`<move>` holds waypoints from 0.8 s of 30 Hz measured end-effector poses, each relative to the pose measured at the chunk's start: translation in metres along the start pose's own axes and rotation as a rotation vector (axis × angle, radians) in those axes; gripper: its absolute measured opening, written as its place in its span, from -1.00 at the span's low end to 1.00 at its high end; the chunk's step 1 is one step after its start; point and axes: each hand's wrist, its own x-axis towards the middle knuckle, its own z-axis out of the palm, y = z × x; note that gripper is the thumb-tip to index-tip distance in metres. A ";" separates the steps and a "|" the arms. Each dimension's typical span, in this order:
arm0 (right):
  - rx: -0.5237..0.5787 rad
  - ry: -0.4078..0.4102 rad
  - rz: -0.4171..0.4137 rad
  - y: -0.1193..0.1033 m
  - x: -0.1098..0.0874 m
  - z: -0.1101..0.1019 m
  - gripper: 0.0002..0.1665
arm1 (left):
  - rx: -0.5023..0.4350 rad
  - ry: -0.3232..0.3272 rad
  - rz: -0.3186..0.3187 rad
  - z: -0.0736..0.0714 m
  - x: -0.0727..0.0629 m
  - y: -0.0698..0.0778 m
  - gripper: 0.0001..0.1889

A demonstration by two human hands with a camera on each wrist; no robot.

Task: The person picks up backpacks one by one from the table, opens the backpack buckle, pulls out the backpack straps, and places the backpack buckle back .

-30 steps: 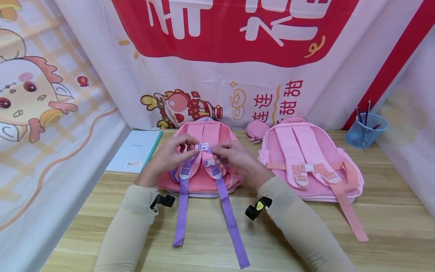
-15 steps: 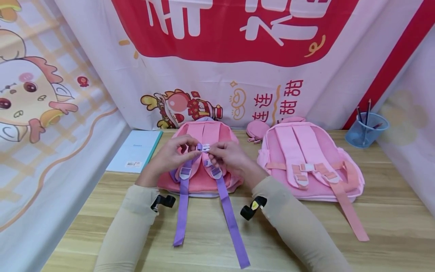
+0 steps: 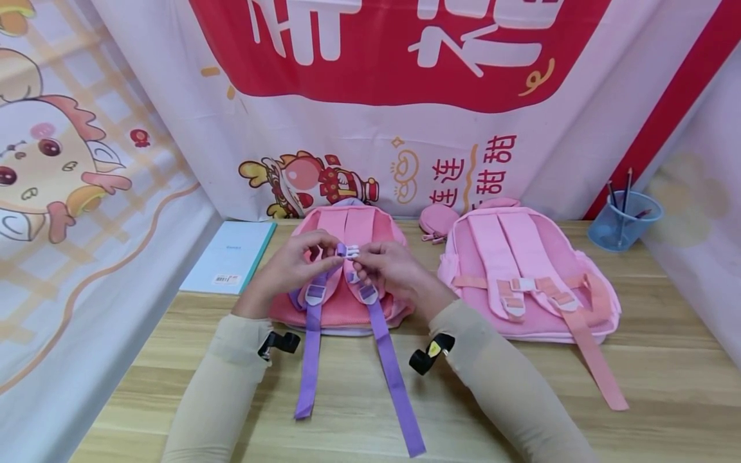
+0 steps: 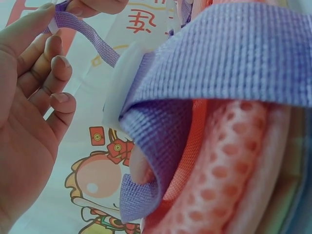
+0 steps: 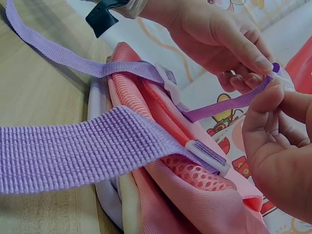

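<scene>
A pink backpack (image 3: 341,315) lies straps-up on the table, below both hands. Raised over it is a white plastic side-release buckle (image 3: 351,252), its prongs pointing right. My left hand (image 3: 298,260) pinches the purple webbing (image 3: 341,249) at the buckle's left end, thumb against index finger. My right hand (image 3: 393,263) pinches the pronged end of the buckle between thumb and forefinger; its fingertips cover part of it. In the right wrist view, purple webbing (image 5: 229,105) runs from the shoulder strap up to the left fingers. White strap adjusters (image 3: 315,294) hold the long purple tails.
A second pink backpack (image 3: 486,244) with its chest buckle joined lies to the right, a small round pink pouch (image 3: 438,220) beside it. A light blue notebook (image 3: 228,254) is at left. A blue mesh pen cup (image 3: 622,225) stands back right. Printed cloth hangs behind.
My right hand has shifted left onto the buckle's pronged end. The buckle has moved slightly right, and more purple webbing shows at my left fingertips. The backpacks have stayed in place.
</scene>
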 end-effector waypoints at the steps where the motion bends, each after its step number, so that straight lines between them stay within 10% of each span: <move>1: 0.001 0.000 -0.004 0.000 0.000 0.000 -0.79 | -0.003 -0.003 0.005 0.000 0.000 0.000 -0.83; 24: 0.105 0.014 -0.011 -0.004 -0.004 -0.003 -0.69 | 0.033 -0.010 0.002 0.001 0.000 0.002 -0.81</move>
